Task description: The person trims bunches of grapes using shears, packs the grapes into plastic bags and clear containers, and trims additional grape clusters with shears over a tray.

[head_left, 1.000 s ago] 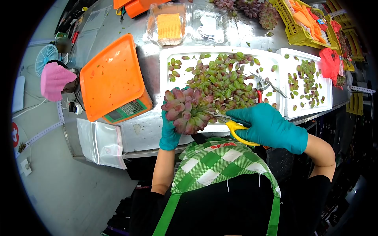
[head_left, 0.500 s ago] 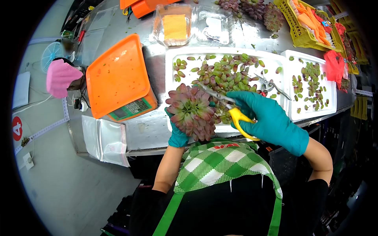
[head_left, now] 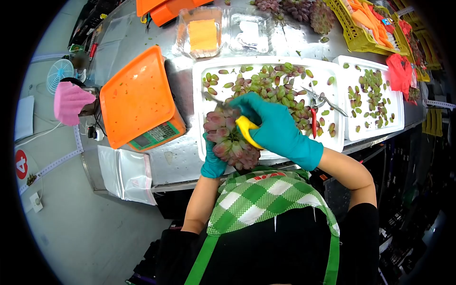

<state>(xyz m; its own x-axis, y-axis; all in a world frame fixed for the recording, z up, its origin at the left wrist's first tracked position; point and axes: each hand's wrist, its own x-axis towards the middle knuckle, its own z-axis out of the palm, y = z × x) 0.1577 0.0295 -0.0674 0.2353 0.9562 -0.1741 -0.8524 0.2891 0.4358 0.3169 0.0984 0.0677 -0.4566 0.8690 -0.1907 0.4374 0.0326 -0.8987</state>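
My left hand (head_left: 213, 163) wears a teal glove and is closed round the side of a pinkish-purple succulent rosette (head_left: 230, 137), held at the near edge of a white tray (head_left: 196, 95). Above the rosette, my gloved right hand (head_left: 266, 121) grips yellow-handled scissors (head_left: 246, 129). Their metal blades point left over the top of the plant and look blurred. Loose green and reddish succulent leaves (head_left: 287, 97) lie heaped in the tray behind my hands. Red-handled pruning shears (head_left: 314, 118) rest among them on the right.
An orange scale (head_left: 140, 97) stands left of the tray, with clear plastic bags (head_left: 126, 173) before it. Clear boxes (head_left: 249, 33) and more succulents (head_left: 320, 19) sit behind. A second white tray (head_left: 400, 107) with leaves and a yellow crate (head_left: 351, 40) are on the right.
My right hand has moved left with the scissors, from beside the rosette to over it. My left hand still holds the plant, and the view has shifted slightly.
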